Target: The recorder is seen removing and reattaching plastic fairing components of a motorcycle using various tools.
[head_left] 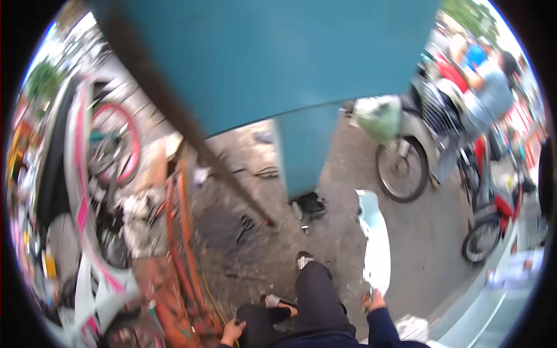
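Observation:
My right hand (pixel 374 300), at the end of a dark blue sleeve, is closed on the lower end of a long, curved white panel (pixel 377 249). The panel stands up from the hand, its far end pale blue and bent. Beside my left knee is my left hand (pixel 232 332), blurred, with its fingers loosely apart and nothing visible in it. It seems to rest against the dark trouser leg (pixel 258 325).
A large teal panel (pixel 278 58) and a slanting brown post (pixel 191 133) fill the upper middle. To the left are an orange metal frame (pixel 177 232) and a white-and-pink motorbike body (pixel 81 203). At right, a person (pixel 490 87) sits on a motorbike (pixel 418 145); a red motorbike (pixel 493 214) stands nearby.

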A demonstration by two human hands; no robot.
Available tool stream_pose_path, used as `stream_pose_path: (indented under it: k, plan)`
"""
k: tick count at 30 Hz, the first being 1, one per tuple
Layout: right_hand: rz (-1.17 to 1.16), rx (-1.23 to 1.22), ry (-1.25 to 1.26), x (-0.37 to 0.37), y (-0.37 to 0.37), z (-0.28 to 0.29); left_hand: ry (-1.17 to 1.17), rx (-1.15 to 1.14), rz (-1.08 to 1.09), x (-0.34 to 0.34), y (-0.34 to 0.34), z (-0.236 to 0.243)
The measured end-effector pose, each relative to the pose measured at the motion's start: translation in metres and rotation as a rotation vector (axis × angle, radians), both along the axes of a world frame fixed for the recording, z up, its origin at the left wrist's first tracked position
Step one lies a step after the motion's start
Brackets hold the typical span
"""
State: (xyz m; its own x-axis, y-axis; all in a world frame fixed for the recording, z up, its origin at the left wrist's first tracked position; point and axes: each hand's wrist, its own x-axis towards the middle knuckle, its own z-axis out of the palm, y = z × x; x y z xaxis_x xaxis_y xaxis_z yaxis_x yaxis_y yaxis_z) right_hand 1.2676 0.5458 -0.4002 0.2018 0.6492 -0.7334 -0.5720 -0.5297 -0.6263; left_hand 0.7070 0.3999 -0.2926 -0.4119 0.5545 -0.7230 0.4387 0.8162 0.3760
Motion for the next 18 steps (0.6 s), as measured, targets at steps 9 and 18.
stream_pose_path:
  k: [9, 18]
  plan:
    - [1.045, -0.182, -0.144, -0.317, 0.134, 0.309, -0.066, 0.222, 0.71, 0.145, -0.112, 0.073]
    - [2.242, -0.133, -0.628, -0.114, 0.126, 0.319, 0.027, 0.094, 1.067, 0.288, -0.237, 0.093]
